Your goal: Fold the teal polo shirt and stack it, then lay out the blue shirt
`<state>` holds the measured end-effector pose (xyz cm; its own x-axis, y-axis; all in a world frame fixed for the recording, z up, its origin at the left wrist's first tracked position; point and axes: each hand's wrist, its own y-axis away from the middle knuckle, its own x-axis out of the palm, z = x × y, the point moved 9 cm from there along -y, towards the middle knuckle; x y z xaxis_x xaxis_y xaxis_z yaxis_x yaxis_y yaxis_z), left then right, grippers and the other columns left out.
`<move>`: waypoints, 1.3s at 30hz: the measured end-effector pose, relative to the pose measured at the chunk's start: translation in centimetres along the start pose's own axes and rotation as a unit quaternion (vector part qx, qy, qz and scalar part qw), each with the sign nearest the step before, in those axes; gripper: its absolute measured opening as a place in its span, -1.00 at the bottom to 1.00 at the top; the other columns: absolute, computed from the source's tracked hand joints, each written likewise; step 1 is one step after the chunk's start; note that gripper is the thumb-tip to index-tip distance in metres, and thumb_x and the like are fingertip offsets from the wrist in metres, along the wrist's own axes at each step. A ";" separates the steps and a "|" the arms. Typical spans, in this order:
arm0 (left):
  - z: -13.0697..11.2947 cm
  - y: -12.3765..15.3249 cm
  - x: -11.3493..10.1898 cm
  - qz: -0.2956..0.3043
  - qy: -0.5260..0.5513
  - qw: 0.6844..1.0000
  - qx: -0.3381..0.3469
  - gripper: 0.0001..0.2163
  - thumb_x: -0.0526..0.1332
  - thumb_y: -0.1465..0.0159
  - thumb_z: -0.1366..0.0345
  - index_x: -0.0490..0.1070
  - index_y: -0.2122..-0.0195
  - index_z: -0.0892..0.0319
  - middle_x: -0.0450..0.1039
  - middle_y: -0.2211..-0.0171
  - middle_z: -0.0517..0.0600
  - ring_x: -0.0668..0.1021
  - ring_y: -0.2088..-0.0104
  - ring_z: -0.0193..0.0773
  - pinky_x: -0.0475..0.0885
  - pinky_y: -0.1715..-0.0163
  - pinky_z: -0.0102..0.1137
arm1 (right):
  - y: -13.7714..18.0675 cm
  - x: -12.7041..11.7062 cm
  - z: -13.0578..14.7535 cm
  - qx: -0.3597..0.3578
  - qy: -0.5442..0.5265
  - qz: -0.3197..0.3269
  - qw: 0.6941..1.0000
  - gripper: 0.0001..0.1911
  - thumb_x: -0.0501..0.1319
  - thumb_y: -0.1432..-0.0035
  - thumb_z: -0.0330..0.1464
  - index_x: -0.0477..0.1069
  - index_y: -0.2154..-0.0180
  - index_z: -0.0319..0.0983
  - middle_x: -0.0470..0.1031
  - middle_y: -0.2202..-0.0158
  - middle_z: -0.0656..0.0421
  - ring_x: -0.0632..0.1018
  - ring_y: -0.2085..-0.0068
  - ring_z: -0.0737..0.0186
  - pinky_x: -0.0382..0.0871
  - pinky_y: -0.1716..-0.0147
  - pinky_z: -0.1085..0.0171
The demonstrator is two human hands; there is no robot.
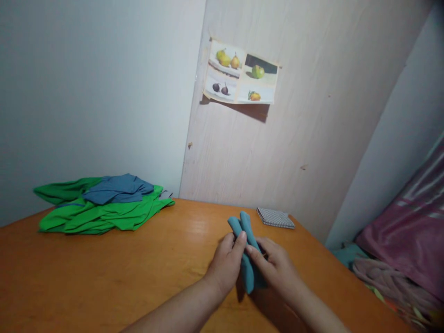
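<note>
Between my two hands is a folded teal cloth [247,274], doubled up into a narrow bundle with two rounded ends pointing away from me. My left hand [227,259] grips its left side, thumb pressed along the top. From the right, my right hand [274,261] clasps the other side, its thumb also on the cloth and its fingers partly hidden behind. The bundle is held over the orange wooden table [156,273], near its front middle. What kind of cloth item it is cannot be made out.
At the back left lies a loose heap of bright green clothing [114,215] with a blue-grey garment [120,188] on top. A folded striped cloth [275,218] rests at the back right edge. Walls border the table behind; pink fabric [405,226] hangs off to the right.
</note>
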<state>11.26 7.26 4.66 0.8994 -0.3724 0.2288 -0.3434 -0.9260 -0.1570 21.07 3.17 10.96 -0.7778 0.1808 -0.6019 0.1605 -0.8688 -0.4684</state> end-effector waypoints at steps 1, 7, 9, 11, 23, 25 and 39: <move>-0.3 0.2 -0.2 -0.012 -0.004 1.000 0.009 -0.54 0.18 -0.28 -0.15 0.40 0.14 0.20 0.52 0.17 0.08 0.54 0.11 -0.14 0.42 0.13 -0.35 | 0.2 0.1 0.2 0.011 -0.038 0.005 0.999 -0.63 0.14 -0.29 -0.07 0.56 0.18 -0.18 0.58 0.26 0.11 0.54 0.22 0.13 0.39 0.23 0.24; -1.3 2.3 -2.8 -0.029 -0.016 0.999 -0.021 -0.74 0.25 -0.19 0.24 0.40 0.11 0.20 0.55 0.29 0.03 0.58 0.32 -0.19 0.45 0.31 -0.37 | 2.5 0.7 -2.5 0.186 -0.320 0.018 0.929 -0.59 0.26 -0.17 -0.02 0.53 0.16 -0.21 0.61 0.31 0.15 0.57 0.34 0.15 0.44 0.29 0.22; -1.4 3.2 -4.8 -0.029 -0.029 0.998 -0.053 -0.77 0.20 -0.15 0.34 0.39 0.15 0.21 0.53 0.37 -0.02 0.56 0.41 -0.22 0.45 0.38 -0.40 | 3.8 0.5 -4.5 0.242 -0.365 0.002 0.899 -0.65 0.27 -0.15 -0.06 0.53 0.22 -0.20 0.62 0.32 0.13 0.59 0.36 0.14 0.46 0.28 0.20; -1.2 4.0 -7.0 -0.028 -0.047 0.995 -0.084 -0.78 0.18 -0.11 0.39 0.39 0.19 0.21 0.52 0.42 -0.04 0.55 0.46 -0.26 0.43 0.42 -0.42 | 5.3 0.1 -6.7 0.285 -0.361 -0.012 0.888 -0.71 0.28 -0.13 -0.10 0.53 0.30 -0.19 0.63 0.33 0.11 0.60 0.37 0.13 0.47 0.29 0.21; -1.6 4.6 -13.6 -0.122 -0.420 0.899 -0.015 -0.58 0.23 -0.15 0.32 0.34 -0.05 0.24 0.54 0.10 0.17 0.57 0.06 -0.04 0.43 0.07 -0.28 | 9.5 -1.2 -15.0 0.305 -0.267 -0.073 0.911 -0.72 0.36 -0.04 -0.12 0.46 0.33 -0.17 0.51 0.49 0.21 0.45 0.55 0.30 0.26 0.59 0.36; -3.0 4.7 -12.9 -0.134 -0.529 0.837 0.047 -0.56 0.21 -0.22 0.27 0.32 -0.13 0.28 0.47 -0.04 0.24 0.49 -0.08 0.02 0.34 -0.10 -0.20 | 8.6 -2.4 -14.1 0.249 -0.208 -0.109 0.940 -0.72 0.34 -0.07 -0.10 0.50 0.30 -0.16 0.55 0.42 0.14 0.53 0.44 0.22 0.39 0.49 0.28; 1.0 6.6 -5.2 0.157 -0.613 0.770 0.080 -0.50 -0.01 -0.44 0.06 0.29 -0.29 0.21 0.15 -0.36 0.17 0.14 -0.38 0.04 0.05 -0.34 -0.02 | 6.0 4.5 -7.5 0.082 0.199 0.103 0.971 -0.42 0.01 -0.36 -0.14 0.27 -0.29 -0.26 0.22 -0.35 -0.02 0.19 -0.38 0.02 0.00 -0.35 -0.05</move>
<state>4.60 3.14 1.52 0.3905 -0.1470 -0.9088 -0.6471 -0.7460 -0.1574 23.08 2.23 0.56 -0.4369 0.1307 -0.8900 0.1631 -0.9615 -0.2213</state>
